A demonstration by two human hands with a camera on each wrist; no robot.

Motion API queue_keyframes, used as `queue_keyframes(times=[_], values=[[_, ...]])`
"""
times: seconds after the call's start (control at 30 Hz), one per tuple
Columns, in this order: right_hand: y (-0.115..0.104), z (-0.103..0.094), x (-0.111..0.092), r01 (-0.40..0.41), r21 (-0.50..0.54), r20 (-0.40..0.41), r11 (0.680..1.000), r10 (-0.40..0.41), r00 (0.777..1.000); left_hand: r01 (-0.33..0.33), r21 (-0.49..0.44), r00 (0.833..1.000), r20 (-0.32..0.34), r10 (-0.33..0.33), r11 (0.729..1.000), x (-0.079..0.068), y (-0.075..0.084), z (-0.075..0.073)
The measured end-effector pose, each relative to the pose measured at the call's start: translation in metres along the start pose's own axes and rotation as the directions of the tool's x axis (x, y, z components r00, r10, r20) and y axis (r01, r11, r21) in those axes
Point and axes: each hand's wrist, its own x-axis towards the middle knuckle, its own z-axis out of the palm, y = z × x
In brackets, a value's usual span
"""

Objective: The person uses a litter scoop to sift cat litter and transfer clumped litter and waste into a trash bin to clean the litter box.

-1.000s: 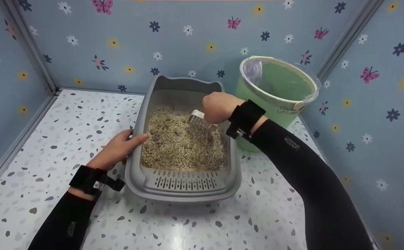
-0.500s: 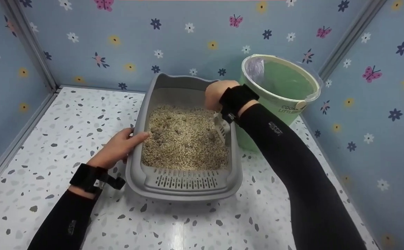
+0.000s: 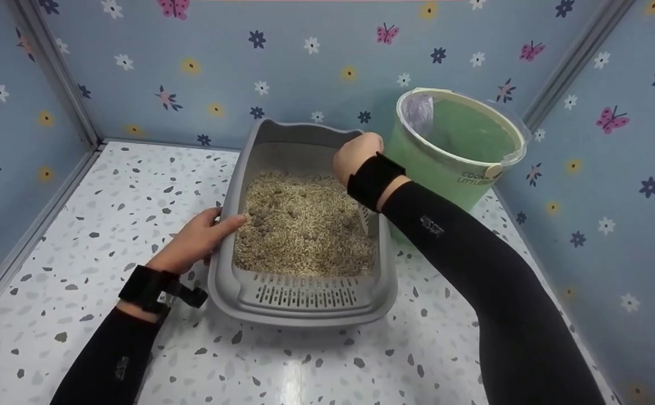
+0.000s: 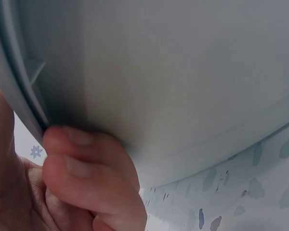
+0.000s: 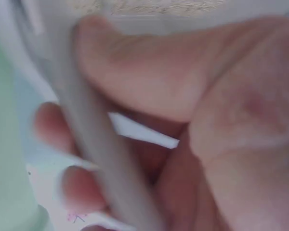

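Note:
A grey litter box point(image 3: 305, 316) filled with pale pellet litter point(image 3: 299, 236) stands on the speckled surface. My left hand point(image 3: 195, 242) grips its left rim, thumb over the top; in the left wrist view the curled fingers point(image 4: 94, 173) are under the rim against the outer wall. My right hand point(image 3: 357, 157), above the box's right side, holds a litter scoop point(image 3: 366, 218) by its handle. The slotted scoop head is down by the inner right wall, partly hidden by the wrist. The right wrist view shows the handle point(image 5: 103, 144), blurred, between thumb and fingers.
A green bin point(image 3: 440, 180) with a pale rim and a plastic liner stands close to the box's right side. Flowered blue panels point(image 3: 316, 62) rise behind and at both sides. Several dark clumps point(image 3: 258, 216) lie on the litter.
The scoop has gone from the litter's right-centre to the inner right wall, turning more upright, and the right hand has shifted slightly up with it. The left hand keeps its grip on the rim.

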Motion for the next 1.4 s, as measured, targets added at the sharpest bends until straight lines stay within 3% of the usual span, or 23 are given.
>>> queue_keyframes(times=[0.1,0.27,0.37,0.57,0.7,0.87,1.4], values=[[0.0,0.003,0.0,0.025,-0.024,-0.017,0.999,-0.026,1.0,0.006,0.009,1.0,-0.011,-0.006,1.0,-0.003,0.0,-0.001],[-0.005,0.011,0.006,-0.018,-0.134,-0.024,0.991,0.015,1.0,0.014,0.03,1.0,-0.024,-0.013,0.999,-0.004,0.0,-0.002],[-0.005,0.021,0.01,-0.001,-0.198,-0.101,0.98,-0.019,0.995,0.011,0.028,1.0,-0.025,-0.011,1.0,-0.002,0.0,-0.001],[0.004,0.034,0.014,0.119,-0.243,-0.276,0.963,-0.187,0.943,0.008,0.016,1.0,-0.028,-0.007,1.0,-0.001,-0.001,-0.001],[0.011,0.04,0.02,0.182,-0.186,-0.322,0.966,-0.235,0.917,0.001,0.021,1.0,-0.026,0.0,1.0,-0.001,-0.001,-0.001],[0.017,0.049,0.031,0.239,-0.069,-0.341,0.969,-0.248,0.907,0.01,0.018,0.999,-0.031,-0.009,1.0,-0.001,-0.001,-0.001],[0.024,0.063,0.051,0.27,0.155,-0.317,0.95,-0.211,0.925,-0.003,0.018,1.0,-0.022,0.003,1.0,0.002,-0.002,0.001]])
